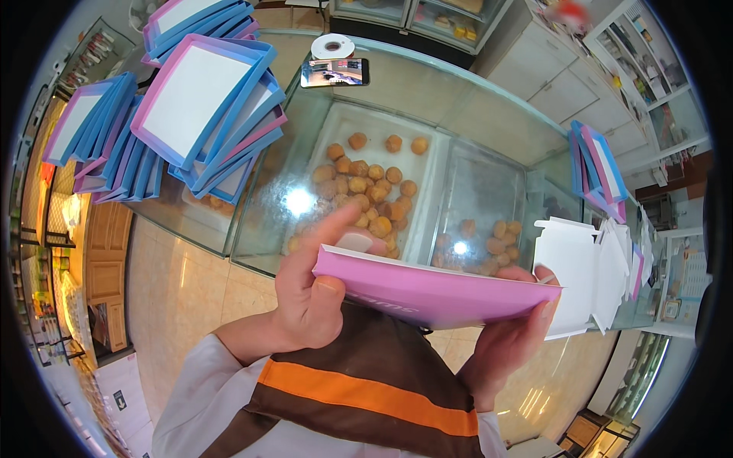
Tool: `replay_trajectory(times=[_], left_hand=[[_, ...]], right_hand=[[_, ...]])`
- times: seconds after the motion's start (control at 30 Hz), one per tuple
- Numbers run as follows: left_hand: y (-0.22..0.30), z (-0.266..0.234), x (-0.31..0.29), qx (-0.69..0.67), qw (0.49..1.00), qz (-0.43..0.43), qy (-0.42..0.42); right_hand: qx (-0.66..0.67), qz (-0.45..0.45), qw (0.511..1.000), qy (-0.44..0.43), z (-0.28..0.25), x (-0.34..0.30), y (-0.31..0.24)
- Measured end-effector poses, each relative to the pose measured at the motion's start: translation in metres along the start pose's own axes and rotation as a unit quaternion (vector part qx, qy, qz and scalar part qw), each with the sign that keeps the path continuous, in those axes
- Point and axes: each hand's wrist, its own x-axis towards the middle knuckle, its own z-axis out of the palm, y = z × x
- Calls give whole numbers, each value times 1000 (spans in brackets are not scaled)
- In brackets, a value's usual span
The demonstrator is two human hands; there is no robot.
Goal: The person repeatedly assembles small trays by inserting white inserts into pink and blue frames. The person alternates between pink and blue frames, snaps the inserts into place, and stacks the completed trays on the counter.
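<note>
Between my two hands a pink cardboard box piece (435, 294) is held up in front of my apron, its pink outer side facing me. My left hand (305, 294) grips its left end, thumb on the near side and index finger stretched up past the edge. At the right end, my right hand (515, 336) pinches the corner, with fingertips showing over the top edge. Flat white cardboard blanks (565, 267) lie on the glass counter just beyond my right hand.
Stacked blue-and-pink box trays (200, 99) tower at the left of the glass counter (466, 84), and a smaller stack (597, 172) stands at the right. Round brown pastries (374, 187) sit under the glass. A phone (334, 72) and a white ribbon roll (333, 46) rest at the far edge.
</note>
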Motion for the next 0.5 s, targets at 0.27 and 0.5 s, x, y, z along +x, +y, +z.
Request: replay_trajectory(times=[0.27, 0.5], left_hand=[[-16, 13, 2, -59, 978, 107, 168], [4, 6, -3, -109, 982, -11, 153]], right_hand=[[57, -53, 996, 44, 3, -10, 12], [115, -25, 993, 32, 0, -10, 8]])
